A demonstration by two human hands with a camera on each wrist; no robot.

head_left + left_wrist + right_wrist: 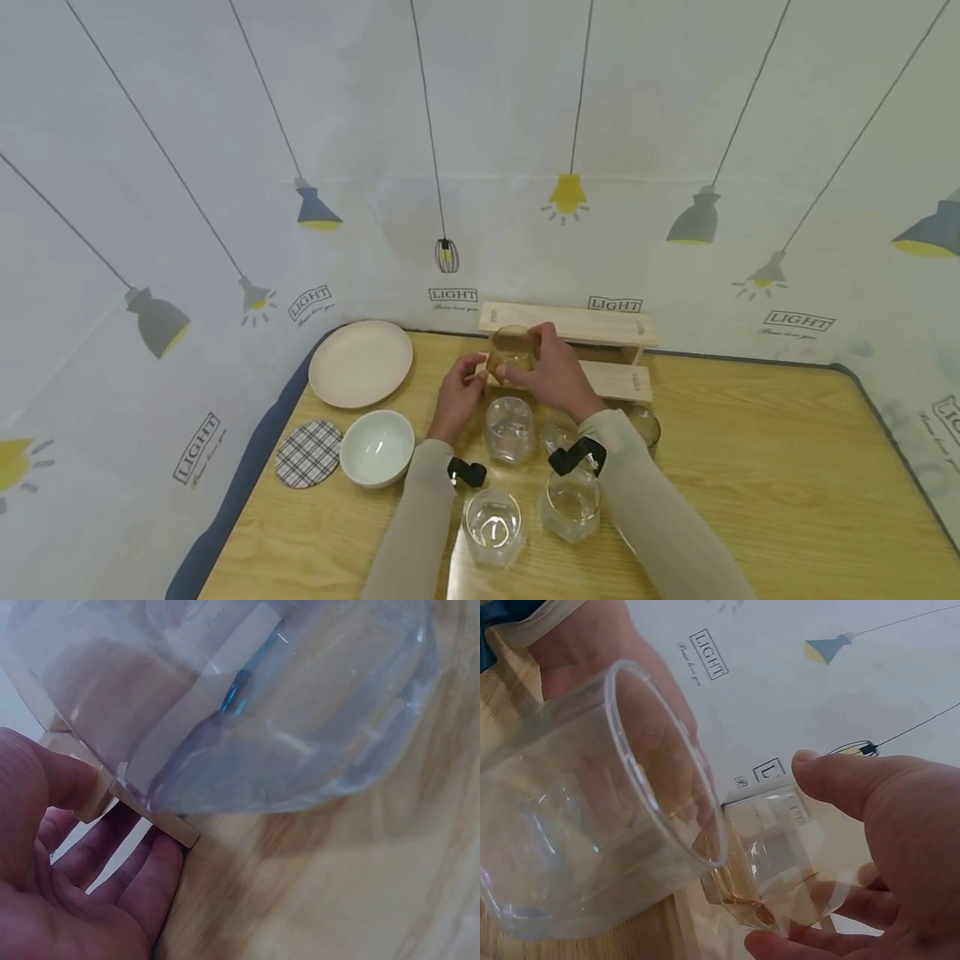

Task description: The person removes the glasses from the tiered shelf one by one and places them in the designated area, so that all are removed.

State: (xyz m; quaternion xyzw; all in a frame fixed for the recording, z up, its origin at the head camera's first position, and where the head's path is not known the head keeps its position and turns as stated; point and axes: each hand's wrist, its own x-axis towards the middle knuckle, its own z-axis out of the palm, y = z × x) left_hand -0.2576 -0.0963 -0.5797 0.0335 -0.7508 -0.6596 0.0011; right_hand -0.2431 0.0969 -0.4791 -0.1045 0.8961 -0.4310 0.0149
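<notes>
My right hand [561, 377] holds an amber-tinted glass [513, 348] over the lower step of a two-step wooden rack [615, 380]. In the right wrist view, thumb and fingers lie on opposite sides of this faceted glass [769, 859]. At the rack's left end is my left hand [454, 402]; its thumb and fingers grip the wood in the left wrist view, partly behind a clear glass [300, 750]. Just in front of the rack stands a clear glass [510, 432]. Another clear glass [558, 435] is partly hidden by my right wrist.
Nearer me stand two more clear glasses, one left [493, 527] and one right [572, 504]. A dark-tinted glass [647, 427] shows beside my right sleeve. On the left are a pale plate [361, 364], a white bowl [377, 448] and a checked coaster [308, 454]. A printed backdrop [510, 125] rises behind the table.
</notes>
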